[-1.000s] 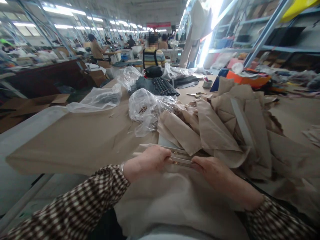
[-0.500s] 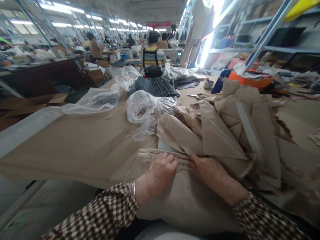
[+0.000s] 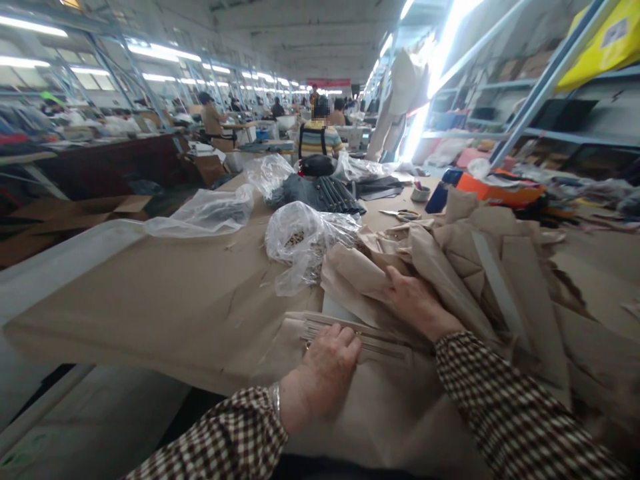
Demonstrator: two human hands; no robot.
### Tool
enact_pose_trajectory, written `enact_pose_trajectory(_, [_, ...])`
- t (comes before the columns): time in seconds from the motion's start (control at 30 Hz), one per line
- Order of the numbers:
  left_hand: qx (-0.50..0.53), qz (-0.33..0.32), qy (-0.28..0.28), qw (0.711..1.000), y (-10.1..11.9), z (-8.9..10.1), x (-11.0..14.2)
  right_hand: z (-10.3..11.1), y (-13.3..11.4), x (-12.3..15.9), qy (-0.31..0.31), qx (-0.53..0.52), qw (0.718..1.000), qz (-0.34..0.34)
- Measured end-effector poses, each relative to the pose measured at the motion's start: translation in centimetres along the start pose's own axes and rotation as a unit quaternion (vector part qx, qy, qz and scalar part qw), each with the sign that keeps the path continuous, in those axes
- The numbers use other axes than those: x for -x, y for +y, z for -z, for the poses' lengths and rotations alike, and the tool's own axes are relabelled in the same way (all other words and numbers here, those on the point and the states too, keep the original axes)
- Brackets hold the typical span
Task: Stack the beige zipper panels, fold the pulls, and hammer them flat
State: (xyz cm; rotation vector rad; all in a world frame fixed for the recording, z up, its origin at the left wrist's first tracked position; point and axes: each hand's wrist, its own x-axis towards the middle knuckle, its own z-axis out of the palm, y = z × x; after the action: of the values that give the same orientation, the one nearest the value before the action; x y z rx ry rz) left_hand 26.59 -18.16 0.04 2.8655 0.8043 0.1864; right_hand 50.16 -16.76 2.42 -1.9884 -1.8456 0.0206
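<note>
My left hand [image 3: 327, 363] rests with curled fingers on a beige fabric piece with a zipper [image 3: 370, 341] lying at the near table edge. My right hand [image 3: 415, 303] reaches forward into the pile of beige cut fabric pieces [image 3: 475, 267], its fingers closed on a fold of one piece. Both sleeves are brown-and-white checked. A clear plastic bag [image 3: 305, 243] holding small parts lies just beyond the pile.
The long table [image 3: 150, 293] is covered in brown paper. More plastic bags [image 3: 205, 210], dark folded garments [image 3: 320, 190], scissors [image 3: 403, 215] and an orange box [image 3: 500, 193] lie further back. A person in a striped top [image 3: 317, 137] stands at the far end; shelving runs along the right.
My right hand left the zipper piece and moved forward into the fabric pile. My left hand stayed on the zipper piece. The camera tilted up slightly.
</note>
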Motion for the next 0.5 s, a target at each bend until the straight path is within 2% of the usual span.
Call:
enact_pose_trajectory(0.07, [0.007, 0.005, -0.004, 1.000, 0.2, 0.4, 0.0, 0.3, 0.8, -0.9, -0.016, -0.071, 0.997, -0.027])
enact_pose_trajectory(0.13, [0.017, 0.010, -0.009, 1.000, 0.2, 0.8, 0.1, 1.0, 1.1, -1.8, -0.003, -0.094, 0.995, -0.043])
enact_pose_trajectory(0.2, [0.027, 0.007, -0.014, 1.000, 0.1, 1.1, 0.2, 2.2, 0.9, -2.7, 0.016, -0.166, 0.984, -0.067])
enact_pose_trajectory(0.23, [0.037, 0.002, -0.017, 0.999, 0.0, 1.2, 0.3, 3.0, 0.6, -2.9, 0.023, -0.237, 0.968, -0.085])
enact_pose_trajectory(0.27, [0.065, 0.001, -0.016, 0.998, -0.2, 1.2, 0.2, 3.9, 0.1, -3.1, 0.027, -0.323, 0.940, -0.109])
enact_pose_trajectory(0.37, [0.191, 0.022, 0.016, 0.981, -0.9, 1.1, -0.6, 6.5, -1.3, -2.4, 0.027, -0.543, 0.819, -0.182])
enact_pose_trajectory(0.43, [0.281, 0.073, 0.069, 0.954, -1.3, 1.3, -1.6, 7.5, -2.0, -1.3, 0.023, -0.584, 0.787, -0.198])
enact_pose_trajectory(0.5, [0.408, 0.141, 0.124, 0.894, -1.3, 2.0, -2.9, 7.4, -2.5, -0.2, 0.040, -0.598, 0.778, -0.187])
